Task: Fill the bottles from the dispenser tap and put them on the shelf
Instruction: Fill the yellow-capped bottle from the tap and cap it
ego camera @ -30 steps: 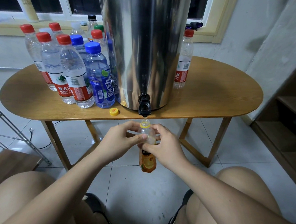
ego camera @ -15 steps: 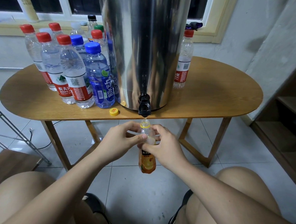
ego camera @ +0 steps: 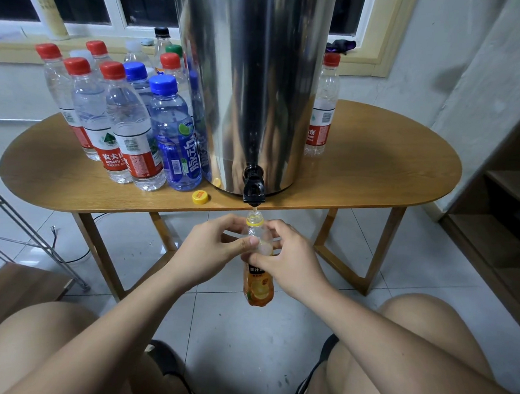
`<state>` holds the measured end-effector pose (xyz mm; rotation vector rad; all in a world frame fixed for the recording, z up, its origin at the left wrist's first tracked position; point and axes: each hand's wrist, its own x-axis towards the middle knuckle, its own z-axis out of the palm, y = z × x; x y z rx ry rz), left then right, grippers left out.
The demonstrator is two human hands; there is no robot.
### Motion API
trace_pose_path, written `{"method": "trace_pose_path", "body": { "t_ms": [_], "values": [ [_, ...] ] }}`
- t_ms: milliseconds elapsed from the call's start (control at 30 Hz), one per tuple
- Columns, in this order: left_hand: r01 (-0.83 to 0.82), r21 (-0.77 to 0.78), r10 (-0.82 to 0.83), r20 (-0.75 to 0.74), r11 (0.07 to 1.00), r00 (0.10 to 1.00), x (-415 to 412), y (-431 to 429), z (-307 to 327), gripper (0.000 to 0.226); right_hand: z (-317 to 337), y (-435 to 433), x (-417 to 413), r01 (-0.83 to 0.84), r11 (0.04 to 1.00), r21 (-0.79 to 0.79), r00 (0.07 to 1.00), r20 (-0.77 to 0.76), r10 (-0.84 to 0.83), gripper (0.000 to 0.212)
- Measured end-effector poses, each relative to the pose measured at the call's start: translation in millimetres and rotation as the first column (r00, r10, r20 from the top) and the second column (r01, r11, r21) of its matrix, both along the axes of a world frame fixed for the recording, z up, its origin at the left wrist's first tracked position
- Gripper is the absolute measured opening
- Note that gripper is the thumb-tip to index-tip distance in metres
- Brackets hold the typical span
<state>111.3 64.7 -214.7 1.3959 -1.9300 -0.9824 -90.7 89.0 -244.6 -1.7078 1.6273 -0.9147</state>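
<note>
A small bottle with an orange label (ego camera: 257, 283) hangs upright just below the black tap (ego camera: 254, 190) of the tall steel dispenser (ego camera: 253, 83). Its open mouth with a yellow ring sits right under the spout, and a thin stream of water runs into it. My left hand (ego camera: 211, 245) and my right hand (ego camera: 290, 259) both grip the bottle's upper body from either side. Its yellow cap (ego camera: 200, 196) lies on the wooden table (ego camera: 375, 179) left of the tap.
Several capped bottles with red and blue caps (ego camera: 129, 128) crowd the table's left half. One red-capped bottle (ego camera: 322, 109) stands right of the dispenser. A dark wooden shelf (ego camera: 502, 196) is at the right wall. A metal rack leg (ego camera: 22, 228) stands at the left. My knees frame the tiled floor.
</note>
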Motion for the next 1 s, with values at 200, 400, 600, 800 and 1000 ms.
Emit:
{"method": "trace_pose_path", "body": {
  "t_ms": [200, 400, 600, 800, 1000],
  "values": [
    [0.002, -0.002, -0.002, -0.001, 1.000, 1.000, 0.5, -0.8, -1.3, 0.031, -0.6, -0.2, 0.4, -0.001, 1.000, 0.005, 1.000, -0.013, 0.001, 0.075],
    [-0.002, 0.000, 0.002, 0.007, 1.000, 1.000, 0.6, -1.4, -2.1, 0.032, -0.7, 0.2, -0.1, 0.000, 1.000, 0.004, 1.000, -0.018, 0.000, 0.074],
    [0.001, 0.004, -0.001, 0.005, 1.000, 1.000, 0.2, -0.7, -1.9, 0.032, -0.4, 0.1, 0.1, -0.007, 1.000, 0.006, 1.000, -0.016, 0.008, 0.074],
    [0.001, 0.009, -0.001, -0.011, 1.000, 1.000, 0.2, -1.2, -2.9, 0.030, -1.2, -0.3, 0.0, -0.002, 1.000, 0.002, 1.000, -0.016, 0.002, 0.074],
    [0.007, 0.015, -0.007, -0.020, 1.000, 1.000, 0.5, -1.0, -4.0, 0.028, -2.0, -0.7, -0.2, 0.000, 1.000, 0.004, 1.000, -0.010, 0.000, 0.073]
  ]
}}
